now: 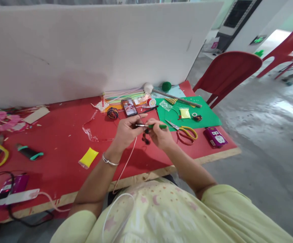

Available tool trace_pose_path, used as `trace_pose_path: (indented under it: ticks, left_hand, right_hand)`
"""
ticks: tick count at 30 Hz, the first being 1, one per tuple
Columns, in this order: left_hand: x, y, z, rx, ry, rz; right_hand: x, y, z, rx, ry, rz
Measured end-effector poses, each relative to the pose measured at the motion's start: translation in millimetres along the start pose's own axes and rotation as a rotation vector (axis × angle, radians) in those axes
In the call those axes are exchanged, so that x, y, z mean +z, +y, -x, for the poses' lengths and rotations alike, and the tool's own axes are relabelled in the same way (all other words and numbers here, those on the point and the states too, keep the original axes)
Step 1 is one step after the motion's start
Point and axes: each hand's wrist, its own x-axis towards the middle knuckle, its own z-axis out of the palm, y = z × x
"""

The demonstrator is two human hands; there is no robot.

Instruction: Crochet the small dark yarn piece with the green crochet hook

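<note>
My right hand [160, 132] is closed on a crochet hook [163, 126] with a green handle, its metal shaft pointing left. Fingers of my left hand [129, 130] are pinched together at the hook's tip, on dark yarn too small to make out well. A small dark brown yarn piece [145, 138] hangs just below, between the two hands. Behind my left hand lie a phone [129, 108] with a lit screen and a ball of multicoloured yarn [112, 113].
Scissors [184, 131] lie on the green sheet [204, 116] at right, near a purple box [215, 137]. A yellow packet [89, 157] is left of my arm. A white board [85, 50] stands behind the red table [57, 135]. Cables and another pair of scissors [0, 155] are far left.
</note>
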Motion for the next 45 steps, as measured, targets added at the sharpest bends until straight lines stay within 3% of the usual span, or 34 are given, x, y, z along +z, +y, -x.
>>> trace_pose_path:
  ticks: [3, 7, 9, 14, 16, 19, 21, 23, 27, 30, 34, 38, 45]
  left_hand:
    - [7.1, -11.0, -0.4, 0.041, 0.089, 0.039]
    - [5.1, -13.6, -0.2, 0.002, 0.108, 0.130]
    - [4.1, -10.4, 0.5, -0.020, 0.107, 0.160]
    - [5.8, -2.1, 4.1, 0.027, 0.175, 0.113]
    - [7.0, -1.8, 5.6, 0.080, 0.213, 0.032]
    - [9.4, -4.0, 7.4, 0.140, 0.262, -0.045]
    - [11.1, -5.9, 8.1, 0.138, 0.267, -0.026]
    - [11.9, -7.2, 8.3, 0.099, 0.239, 0.049]
    - [8.9, -7.7, 7.6, 0.013, 0.192, 0.211]
    - [1.5, -6.9, 5.4, 0.028, 0.212, 0.196]
    - [-15.9, -2.1, 1.0, -0.009, 0.073, 0.075]
    - [-33.3, 7.4, -0.6, -0.017, -0.042, -0.056]
    - [-41.8, 20.8, -1.6, -0.201, -0.228, -0.045]
  right_hand:
    - [8.3, -0.2, 8.0, -0.237, 0.074, 0.226]
    - [3.7, -16.8, 6.0, -0.380, -0.056, 0.408]
    - [1.6, -23.1, 2.8, -0.377, -0.066, 0.449]
    - [9.9, -27.9, 2.7, -0.343, 0.063, 0.493]
    - [15.8, -28.4, 5.5, -0.225, 0.063, 0.429]
    - [22.7, -28.3, 8.3, 0.070, 0.029, 0.248]
    - [25.4, -27.1, 8.9, 0.166, 0.022, 0.150]
    - [26.8, -25.0, 10.0, 0.105, 0.034, 0.154]
    - [28.0, -17.5, 15.7, -0.155, 0.057, 0.381]
    - [27.8, -8.4, 17.6, -0.191, 0.115, 0.383]
    - [19.7, 3.4, 6.1, 0.060, 0.097, 0.029]
    - [0.9, 5.6, -15.7, 0.399, -0.149, -0.185]
    - [-20.7, -4.7, -36.5, 0.578, -0.427, -0.218]
